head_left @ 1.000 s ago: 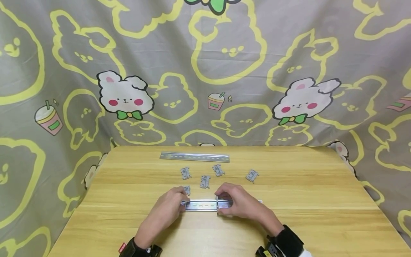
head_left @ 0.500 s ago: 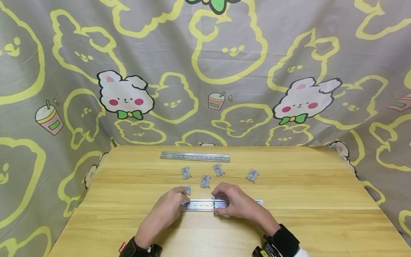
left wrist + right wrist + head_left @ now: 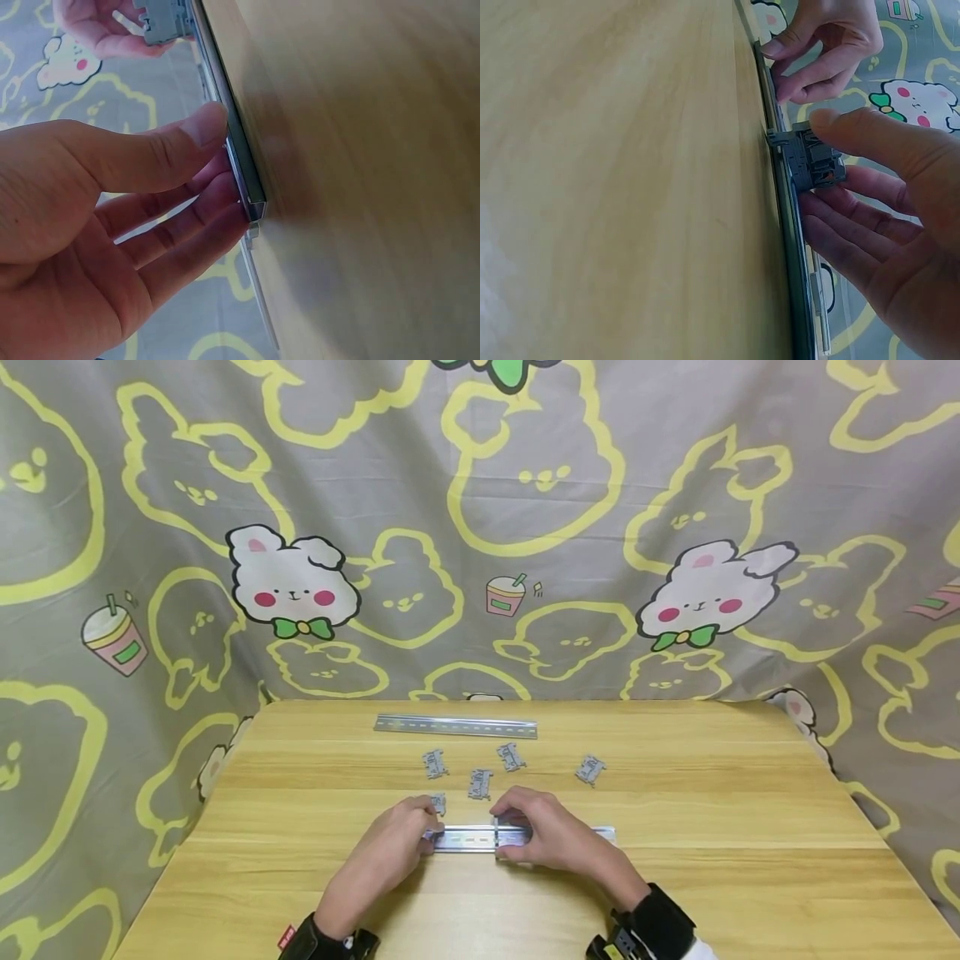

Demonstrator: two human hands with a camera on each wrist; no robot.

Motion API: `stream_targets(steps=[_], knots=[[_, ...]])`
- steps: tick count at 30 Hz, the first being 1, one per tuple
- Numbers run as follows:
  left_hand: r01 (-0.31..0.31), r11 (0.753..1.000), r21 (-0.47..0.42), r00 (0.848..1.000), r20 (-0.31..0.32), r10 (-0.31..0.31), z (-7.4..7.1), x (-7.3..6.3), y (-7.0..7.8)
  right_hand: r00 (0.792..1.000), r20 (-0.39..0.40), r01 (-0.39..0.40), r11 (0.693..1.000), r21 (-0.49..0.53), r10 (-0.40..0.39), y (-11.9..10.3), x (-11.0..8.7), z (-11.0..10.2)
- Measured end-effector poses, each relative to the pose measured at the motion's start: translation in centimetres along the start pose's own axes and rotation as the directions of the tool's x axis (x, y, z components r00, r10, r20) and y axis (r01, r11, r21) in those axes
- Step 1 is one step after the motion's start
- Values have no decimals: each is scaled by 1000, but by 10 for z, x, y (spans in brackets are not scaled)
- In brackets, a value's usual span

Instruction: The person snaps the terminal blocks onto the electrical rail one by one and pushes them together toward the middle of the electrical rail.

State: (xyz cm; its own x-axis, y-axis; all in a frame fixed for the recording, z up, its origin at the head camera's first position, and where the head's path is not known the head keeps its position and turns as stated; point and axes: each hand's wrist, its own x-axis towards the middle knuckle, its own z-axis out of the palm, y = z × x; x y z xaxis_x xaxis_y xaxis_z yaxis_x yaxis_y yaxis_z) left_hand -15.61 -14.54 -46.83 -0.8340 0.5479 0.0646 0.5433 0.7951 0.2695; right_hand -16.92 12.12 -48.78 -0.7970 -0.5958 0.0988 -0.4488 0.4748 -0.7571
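Observation:
A slotted metal DIN rail (image 3: 461, 840) lies across the near part of the table. My left hand (image 3: 396, 843) grips its left end, thumb on the near edge and fingers on the far edge in the left wrist view. With the thumb and fingers of my right hand (image 3: 553, 832) I pinch a grey terminal block (image 3: 810, 159) standing on the rail near its middle. In the right wrist view the block's foot meets the rail; whether it is clipped on, I cannot tell. The right hand covers part of the rail, whose right end shows beyond it.
Several loose grey terminal blocks lie flat beyond the rail, one (image 3: 480, 784) near the middle, another (image 3: 590, 769) to the right, and one (image 3: 438, 803) partly behind my left hand. A second DIN rail (image 3: 456, 727) lies farther back. A patterned curtain (image 3: 555, 635) borders the table.
My right hand has shifted a little to the left along the rail, carrying the terminal block with it. The left hand and the rail stay almost where they were.

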Motion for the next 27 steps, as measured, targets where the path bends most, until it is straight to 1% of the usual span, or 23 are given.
stream_targets(steps=[7,14,20,23,25,27], knots=[[-5,1000,-10,1000,-15,5,2,-1,-3,999,-28,27,1000,-6,-27,2,-3,4],[-7,1000,-25,999,-35,6,3,-2,-4,999,-25,22,1000,6,-22,2,-2,4],[-13,1000,-29,999,-30,12,2,-2,-4,1000,-8,18,1000,0,-18,0,-3,-2],[-17,1000,-26,999,-29,16,1,-2,-4,1000,3,0,1000,22,0,-1,-3,-8],[-21,1000,-22,999,-32,20,1,-3,-4,1000,6,-10,999,39,10,-3,0,-12],[-27,999,-20,999,-37,26,0,-3,-5,1000,-1,-14,999,33,14,-4,4,-15]])
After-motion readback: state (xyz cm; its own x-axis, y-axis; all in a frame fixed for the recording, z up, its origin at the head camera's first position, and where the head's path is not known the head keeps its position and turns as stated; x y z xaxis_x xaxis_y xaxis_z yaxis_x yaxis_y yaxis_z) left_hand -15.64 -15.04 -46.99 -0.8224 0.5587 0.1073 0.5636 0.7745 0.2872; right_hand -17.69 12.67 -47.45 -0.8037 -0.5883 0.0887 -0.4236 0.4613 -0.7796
